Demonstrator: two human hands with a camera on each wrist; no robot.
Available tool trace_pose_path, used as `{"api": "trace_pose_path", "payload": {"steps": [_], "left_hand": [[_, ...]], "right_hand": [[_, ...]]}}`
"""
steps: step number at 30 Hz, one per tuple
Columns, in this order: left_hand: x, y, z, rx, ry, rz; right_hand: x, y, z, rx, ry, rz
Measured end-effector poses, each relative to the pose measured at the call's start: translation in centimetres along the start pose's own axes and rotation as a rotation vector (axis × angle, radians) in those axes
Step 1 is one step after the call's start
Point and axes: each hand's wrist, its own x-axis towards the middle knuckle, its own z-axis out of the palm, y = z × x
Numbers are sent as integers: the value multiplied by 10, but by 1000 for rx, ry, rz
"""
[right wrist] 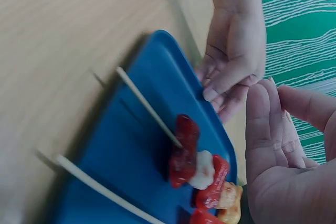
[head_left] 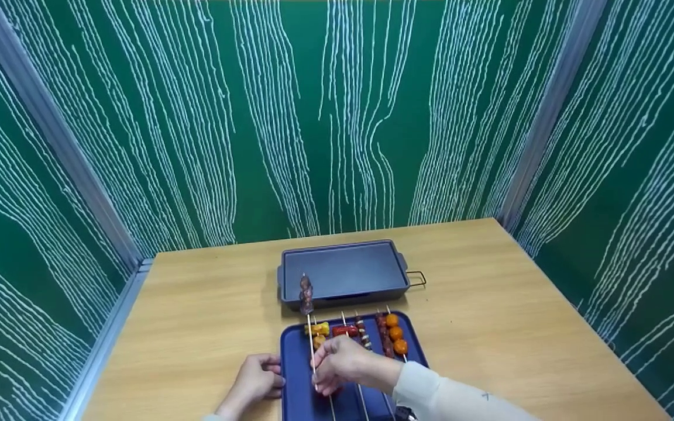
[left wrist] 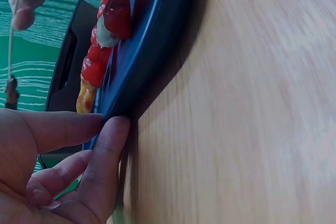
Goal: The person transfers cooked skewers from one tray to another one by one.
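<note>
My right hand (head_left: 346,362) pinches the bare stick of a skewer of dark meat chunks (head_left: 306,295), held up over the blue tray (head_left: 297,380). The meat end points away from me and overlaps the near left edge of the dark grill pan (head_left: 346,272). With thumb and finger, my left hand (head_left: 254,379) grips the tray's left rim; the left wrist view shows these fingertips (left wrist: 113,132) on the edge. Red and white pieces on a skewer (right wrist: 203,169) lie in the tray below the right hand. My right forearm hides part of the tray.
Also on the tray are a skewer of orange balls (head_left: 396,332), a meat skewer (head_left: 383,330) and a yellow-topped skewer (head_left: 317,328). The pan has a wire handle (head_left: 417,278) on its right. Green walls with white lines (head_left: 372,117) enclose the wooden table (head_left: 501,327).
</note>
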Motion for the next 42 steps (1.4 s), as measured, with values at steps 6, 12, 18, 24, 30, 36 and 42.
{"api": "trace_pose_path", "payload": {"steps": [6, 12, 18, 24, 30, 36, 42], "left_hand": [[1, 1, 0, 17, 5, -4], [-1, -1, 1, 12, 2, -6], [-1, -2, 1, -20, -12, 6], [0, -3, -1, -21, -9, 11], [1, -1, -2, -3, -1, 20], [0, -2, -1, 3, -4, 14], [-2, -1, -1, 2, 0, 13]], "right_hand": [[-4, 16, 7, 6, -3, 14], [-9, 31, 16, -31, 4, 36], [-12, 37, 26, -85, 15, 7], [-14, 40, 35, -108, 33, 12], [-14, 39, 41, -128, 46, 48], [-12, 39, 42, -140, 9, 114], [-11, 41, 45, -161, 23, 102]]}}
